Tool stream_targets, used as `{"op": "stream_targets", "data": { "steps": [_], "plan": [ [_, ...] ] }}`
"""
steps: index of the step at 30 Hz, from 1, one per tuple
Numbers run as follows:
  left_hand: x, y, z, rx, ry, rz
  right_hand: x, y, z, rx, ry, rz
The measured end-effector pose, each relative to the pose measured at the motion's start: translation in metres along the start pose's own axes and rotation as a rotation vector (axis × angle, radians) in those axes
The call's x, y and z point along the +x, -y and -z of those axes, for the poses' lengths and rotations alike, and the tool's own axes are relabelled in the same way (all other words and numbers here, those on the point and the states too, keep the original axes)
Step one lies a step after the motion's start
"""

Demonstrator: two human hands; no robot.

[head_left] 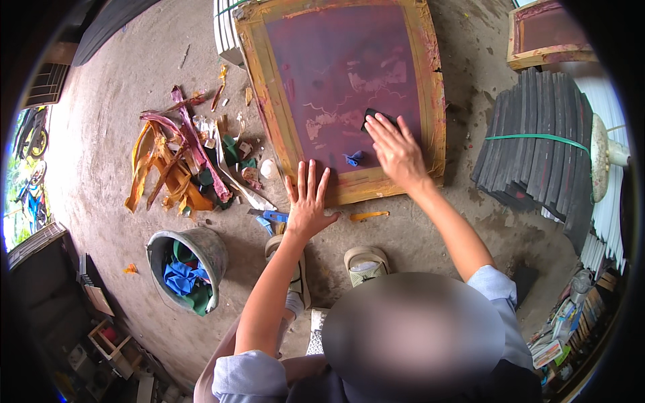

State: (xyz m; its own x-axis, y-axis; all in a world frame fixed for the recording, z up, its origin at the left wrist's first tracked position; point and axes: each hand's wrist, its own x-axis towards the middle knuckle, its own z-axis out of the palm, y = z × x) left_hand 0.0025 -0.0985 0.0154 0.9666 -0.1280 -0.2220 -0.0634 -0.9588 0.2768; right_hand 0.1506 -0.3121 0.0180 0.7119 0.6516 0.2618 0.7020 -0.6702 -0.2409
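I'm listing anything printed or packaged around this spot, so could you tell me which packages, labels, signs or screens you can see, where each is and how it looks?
Printing screen: on the floor under both hands, wooden yellow frame, purple-red mesh.
Second screen: top right, same kind, smaller in view.
Printed packs: lower right edge, colourful, too small to tell apart.
No signs or electronic screens show.

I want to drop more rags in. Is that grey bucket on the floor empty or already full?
Partly full. The grey bucket stands upright, with blue and green cloths piled inside below its rim.
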Motion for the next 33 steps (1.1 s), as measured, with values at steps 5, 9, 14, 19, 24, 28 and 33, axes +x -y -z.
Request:
{"op": "stream_targets", "data": {
  "steps": [5, 9, 14, 19, 24, 28, 33],
  "plan": [
    [0.0, 0.001, -0.001, 0.011, 0.015, 0.007, 0.035, -0.006, 0.011, -0.054, -0.116, -0.109],
    [0.001, 0.001, 0.0, -0.001, -0.011, 0.009, 0.022, -0.013, 0.015, -0.035, -0.063, -0.008],
    [-0.002, 0.005, -0.001, 0.012, 0.004, 0.013, 0.023, 0.002, 0.002, -0.021, -0.066, -0.074],
    [0.001, 0.0, -0.001, -0.002, 0.022, -0.015, 0.02, -0.024, 0.019, -0.088, -0.083, -0.155],
    [-0.001, 0.003, -0.001, -0.009, -0.002, -0.024, -0.006, 0.029, -0.016, 0.072, 0.009, -0.078],
    [0.0, 0.004, 0.0, 0.003, 0.01, -0.007, 0.014, 0.002, 0.006, 0.005, -0.026, -0.174],
    [0.0, 0.0, 0.0, -0.012, 0.025, -0.016, 0.001, -0.015, 0.001, -0.068, 0.048, 0.079]
  ]
}}
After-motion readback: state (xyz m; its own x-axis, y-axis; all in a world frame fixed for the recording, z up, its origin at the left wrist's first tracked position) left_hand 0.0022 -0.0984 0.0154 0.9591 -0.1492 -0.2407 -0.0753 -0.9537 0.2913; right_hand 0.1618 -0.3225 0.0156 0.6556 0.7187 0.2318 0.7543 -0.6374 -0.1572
